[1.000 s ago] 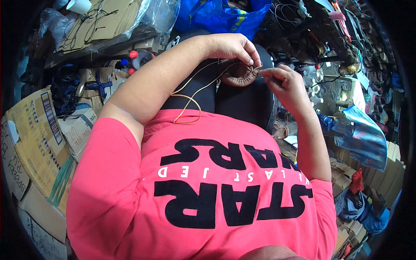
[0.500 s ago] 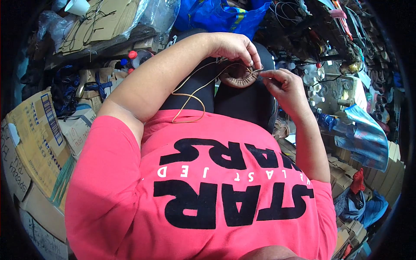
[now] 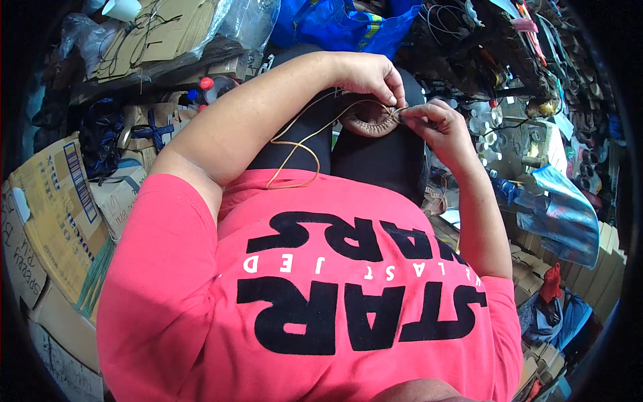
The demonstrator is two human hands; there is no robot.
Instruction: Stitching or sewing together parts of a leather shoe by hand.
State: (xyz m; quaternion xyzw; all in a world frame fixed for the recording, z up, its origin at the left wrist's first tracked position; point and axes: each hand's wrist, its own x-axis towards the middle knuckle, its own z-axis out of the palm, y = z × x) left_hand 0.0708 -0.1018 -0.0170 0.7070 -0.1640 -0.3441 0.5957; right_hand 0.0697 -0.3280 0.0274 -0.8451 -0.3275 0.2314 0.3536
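Observation:
A brown, ring-shaped leather piece with a gathered, stitched rim [image 3: 370, 127] rests over my dark-clad thighs; it looks like a part of a shoe. From its upper edge a thin tan cord [image 3: 295, 144] runs left and loops down to my shirt. My left hand [image 3: 375, 75] reaches across above the piece, thumb and forefinger pinched together where the cord meets the rim. At the rim's right side, my right hand [image 3: 439, 128] is closed in a pinch. What lies between its fingertips is too small to make out.
A blue bag [image 3: 341, 30] stands ahead beyond my knees. Flat cardboard pieces [image 3: 167, 37] and plastic wrap lie at the far left, cardboard boxes [image 3: 57, 214] at the left. Bottles [image 3: 485, 134] and a blue cloth [image 3: 566, 214] are on the right.
My right hand has shifted slightly, its fingers more curled at the rim. The left fingertips have dipped a little toward the piece. The cord's loop has moved only slightly.

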